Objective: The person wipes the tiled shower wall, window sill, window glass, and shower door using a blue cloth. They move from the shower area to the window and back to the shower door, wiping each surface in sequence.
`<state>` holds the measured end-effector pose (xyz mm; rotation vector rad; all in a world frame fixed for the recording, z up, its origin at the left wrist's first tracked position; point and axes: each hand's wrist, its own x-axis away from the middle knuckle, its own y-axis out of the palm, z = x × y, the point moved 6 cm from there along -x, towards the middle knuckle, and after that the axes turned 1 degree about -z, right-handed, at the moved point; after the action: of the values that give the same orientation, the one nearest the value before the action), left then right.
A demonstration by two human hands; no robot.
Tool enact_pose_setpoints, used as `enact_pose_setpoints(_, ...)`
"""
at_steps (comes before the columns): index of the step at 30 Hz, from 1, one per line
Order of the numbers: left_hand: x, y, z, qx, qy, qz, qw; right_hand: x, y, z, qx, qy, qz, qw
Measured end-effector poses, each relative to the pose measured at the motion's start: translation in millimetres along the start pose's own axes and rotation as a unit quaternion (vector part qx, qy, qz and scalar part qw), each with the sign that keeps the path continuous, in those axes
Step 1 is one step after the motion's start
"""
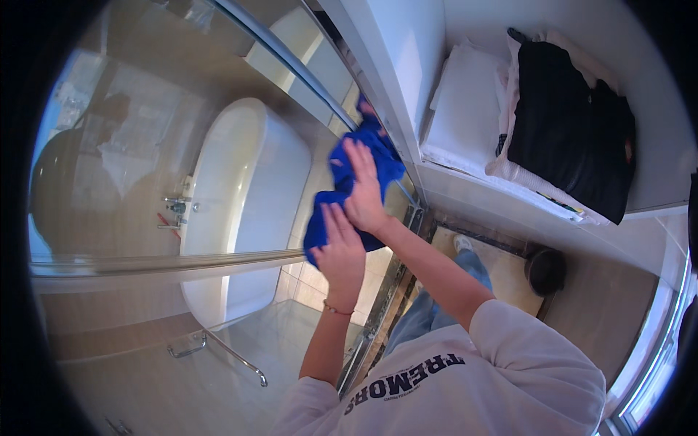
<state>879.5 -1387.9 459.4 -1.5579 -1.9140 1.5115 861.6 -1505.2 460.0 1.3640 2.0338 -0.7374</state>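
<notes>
A bunched blue cloth (336,195) is in front of me, overlapping the metal rails of a glass shower enclosure. My left hand (343,256) is closed over the lower part of the cloth, its fingers pointing up across the fabric. Just above and to the right, my right hand (367,198) touches the upper part with its fingers stretched out, slightly blurred. The two hands are close together. Whatever lies under the cloth is hidden. More blue shows beyond the right hand, by the shiny edge of the cabinet side.
A white bathtub (287,196) stands behind the glass at left, with a tap (178,207) at its side. A metal handle (236,360) is on the glass below. White towels (469,109) and a black garment (563,123) lie on a shelf. A dark bin (545,272) stands on the floor.
</notes>
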Motion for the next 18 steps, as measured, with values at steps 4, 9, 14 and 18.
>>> enact_pose_setpoints(4,24,48,37,0.134,0.147,-0.074,0.977,84,3,65,0.061,0.102,0.006,0.993)
enact_pose_setpoints(9,22,56,47,0.188,0.12,-0.033,0.974,104,-19,77,-0.001,0.252,0.079,0.964)
enact_pose_setpoints(14,-55,-3,25,0.22,-0.048,-0.035,0.974,-35,-83,-45,0.016,-0.029,0.177,0.984)
enact_pose_setpoints(18,-117,-68,13,0.219,-0.033,0.166,0.961,-111,-95,-71,-0.039,-0.078,0.155,0.984)
